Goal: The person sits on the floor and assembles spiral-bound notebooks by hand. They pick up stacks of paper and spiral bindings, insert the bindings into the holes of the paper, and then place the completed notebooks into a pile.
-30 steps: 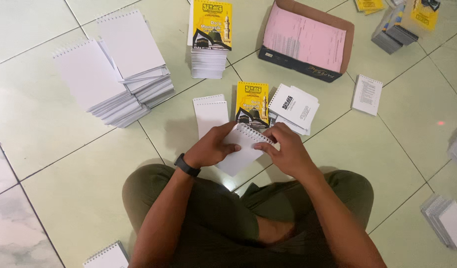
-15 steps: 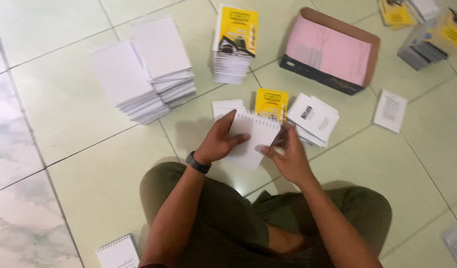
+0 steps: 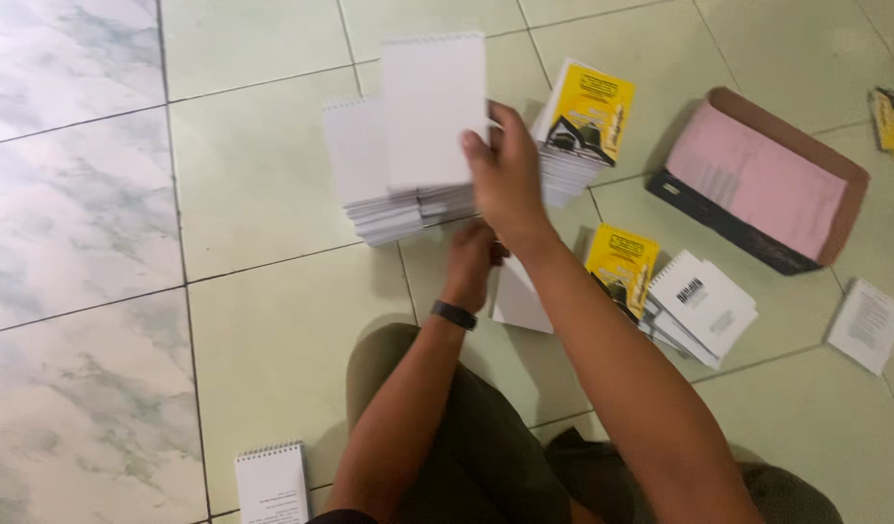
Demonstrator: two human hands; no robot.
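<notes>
My right hand [image 3: 507,173] is stretched forward and grips a white spiral-bound notepad [image 3: 432,109] by its right edge. The notepad hangs just above two side-by-side stacks of white notepads [image 3: 369,199] on the tiled floor. My left hand [image 3: 471,254], a dark band on its wrist, is lower and closer to me, beside a white sheet pile [image 3: 518,303]. My right forearm crosses over it and hides its fingers. A small yellow printed cover [image 3: 622,262] lies just right of that pile.
Behind my right hand stands a stack topped by a yellow cover [image 3: 588,114]. A brown box with pink sheets [image 3: 762,180] lies at the right. White printed pads [image 3: 704,303], a loose paper [image 3: 866,325] and one notepad [image 3: 270,480] lie around my legs.
The notepad was held low in both hands over my lap. My right hand alone has now carried it forward and left over the notepad stacks; the left hand has let go.
</notes>
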